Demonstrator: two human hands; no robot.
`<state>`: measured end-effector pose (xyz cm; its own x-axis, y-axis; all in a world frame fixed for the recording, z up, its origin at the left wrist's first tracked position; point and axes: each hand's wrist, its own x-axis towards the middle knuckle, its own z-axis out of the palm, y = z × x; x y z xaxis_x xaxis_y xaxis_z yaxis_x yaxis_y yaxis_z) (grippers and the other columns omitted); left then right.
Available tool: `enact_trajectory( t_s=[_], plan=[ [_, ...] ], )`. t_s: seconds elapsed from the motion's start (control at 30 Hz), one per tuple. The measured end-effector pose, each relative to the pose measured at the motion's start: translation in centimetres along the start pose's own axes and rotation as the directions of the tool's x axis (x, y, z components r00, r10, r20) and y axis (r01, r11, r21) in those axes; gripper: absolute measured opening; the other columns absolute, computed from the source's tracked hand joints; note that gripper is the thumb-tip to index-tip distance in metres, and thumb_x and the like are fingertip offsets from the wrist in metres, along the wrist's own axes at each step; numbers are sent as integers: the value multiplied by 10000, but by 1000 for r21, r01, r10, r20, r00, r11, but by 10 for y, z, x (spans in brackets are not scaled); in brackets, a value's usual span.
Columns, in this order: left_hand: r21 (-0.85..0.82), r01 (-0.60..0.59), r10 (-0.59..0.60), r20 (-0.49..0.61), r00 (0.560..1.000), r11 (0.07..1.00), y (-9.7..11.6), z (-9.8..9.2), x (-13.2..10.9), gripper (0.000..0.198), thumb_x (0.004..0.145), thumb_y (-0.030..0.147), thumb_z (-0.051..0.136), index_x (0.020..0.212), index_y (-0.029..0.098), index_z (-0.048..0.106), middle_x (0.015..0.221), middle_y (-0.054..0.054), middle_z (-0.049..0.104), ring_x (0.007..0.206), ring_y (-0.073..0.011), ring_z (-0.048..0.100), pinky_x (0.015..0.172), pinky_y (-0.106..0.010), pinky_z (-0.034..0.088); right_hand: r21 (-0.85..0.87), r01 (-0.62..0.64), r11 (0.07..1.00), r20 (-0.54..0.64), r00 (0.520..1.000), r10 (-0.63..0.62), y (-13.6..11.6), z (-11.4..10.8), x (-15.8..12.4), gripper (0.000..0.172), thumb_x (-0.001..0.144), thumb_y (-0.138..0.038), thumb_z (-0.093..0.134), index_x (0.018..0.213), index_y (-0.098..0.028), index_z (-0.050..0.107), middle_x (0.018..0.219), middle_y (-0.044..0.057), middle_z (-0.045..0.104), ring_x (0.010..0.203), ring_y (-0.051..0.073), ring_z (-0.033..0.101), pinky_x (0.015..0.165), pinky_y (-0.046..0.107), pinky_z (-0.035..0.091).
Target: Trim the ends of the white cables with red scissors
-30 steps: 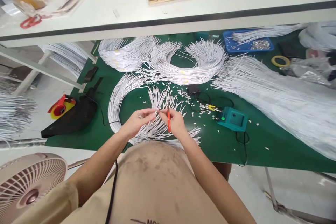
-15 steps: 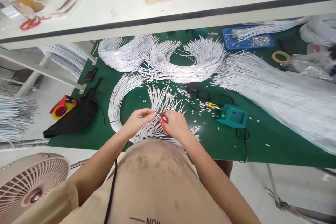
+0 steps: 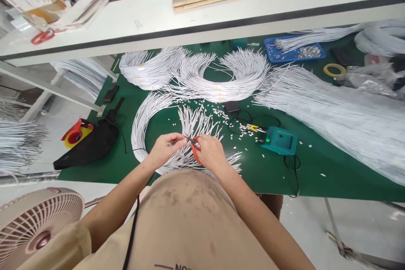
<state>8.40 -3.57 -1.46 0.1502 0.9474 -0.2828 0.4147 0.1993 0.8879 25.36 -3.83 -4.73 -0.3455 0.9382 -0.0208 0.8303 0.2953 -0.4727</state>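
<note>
My left hand (image 3: 164,148) is pinched shut on a thin white wire, with small metal bits showing between the fingers. My right hand (image 3: 209,153) is closed round red-handled scissors (image 3: 193,147), whose blades point left and meet the wire end by my left fingertips. Both hands hover just above a curved bundle of white wires (image 3: 148,114) lying on the green mat (image 3: 262,173), near its front edge. Small white cut pieces (image 3: 221,114) are scattered over the mat beyond my hands.
A teal box with a green light (image 3: 280,140) sits right of my hands, yellow-handled pliers (image 3: 253,128) beside it. More wire bundles (image 3: 221,76), a blue tray (image 3: 295,52), a tape roll (image 3: 333,69) and a large wire sheaf (image 3: 348,118) lie behind. A fan (image 3: 34,228) stands lower left.
The scissors have turned from upright to pointing left at the wire in my left hand. Both hands stay close together in about the same place.
</note>
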Motion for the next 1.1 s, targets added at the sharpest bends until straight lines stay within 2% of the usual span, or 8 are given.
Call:
enact_trajectory(
  t_s=[0.23,0.37,0.5,0.57,0.8,0.93,1.03,1.1],
  plan=[
    [143,-74,85,-70,994,987,1,4,-7,224,780,346,516,796,180,665,691,-22,647,647,-149,557,640,-251,420,98,-12,995,-32,999,16,-1,7,-3,227,829,-344,467,806,-180,622,808,66,617,774,174,557,678,268,362],
    [139,-43,60,-126,990,989,-4,3,-6,247,767,381,537,831,177,662,704,-29,653,667,-159,569,646,-259,427,340,-123,932,-25,990,139,4,7,1,157,762,-293,529,685,-180,606,735,28,608,684,137,538,598,234,350],
    [118,-31,47,-138,989,993,-5,5,-3,265,734,395,583,852,173,666,767,-41,667,703,-166,577,668,-265,433,786,-157,598,-17,961,275,-1,7,9,194,726,-338,561,721,-159,635,697,16,626,640,128,544,603,231,397],
    [121,-38,55,-140,989,992,-2,6,-3,258,724,394,594,829,170,668,773,-42,668,704,-165,575,671,-265,433,886,-128,445,-5,958,286,-5,7,14,200,691,-338,595,758,-160,660,724,21,649,658,135,559,627,241,418],
    [125,-45,65,-162,985,991,2,11,-5,246,709,387,613,806,166,661,761,-40,656,696,-158,559,642,-257,426,949,-180,259,72,923,378,-13,6,15,147,605,-281,639,666,-151,668,617,12,621,582,123,529,589,248,409],
    [-27,-65,59,-182,982,998,0,13,-3,238,696,350,632,847,166,626,787,-38,639,708,-151,562,657,-260,432,977,-212,-3,197,902,383,-20,6,13,121,610,-283,606,602,-162,607,481,-38,494,479,88,439,510,228,365],
    [-231,-33,17,-69,997,972,0,15,-2,280,731,330,601,949,156,577,731,-25,625,669,-131,556,669,-263,431,958,-211,-194,259,928,267,-26,10,11,169,629,-285,566,515,-171,514,480,-37,463,481,86,433,507,230,362],
    [-329,-1,12,30,999,944,1,16,-2,343,758,328,571,1050,155,524,676,-6,602,620,-113,531,624,-246,415,952,-214,-217,261,941,216,-27,13,12,212,645,-306,555,496,-174,482,487,-31,463,487,89,437,517,236,369]
  ],
)
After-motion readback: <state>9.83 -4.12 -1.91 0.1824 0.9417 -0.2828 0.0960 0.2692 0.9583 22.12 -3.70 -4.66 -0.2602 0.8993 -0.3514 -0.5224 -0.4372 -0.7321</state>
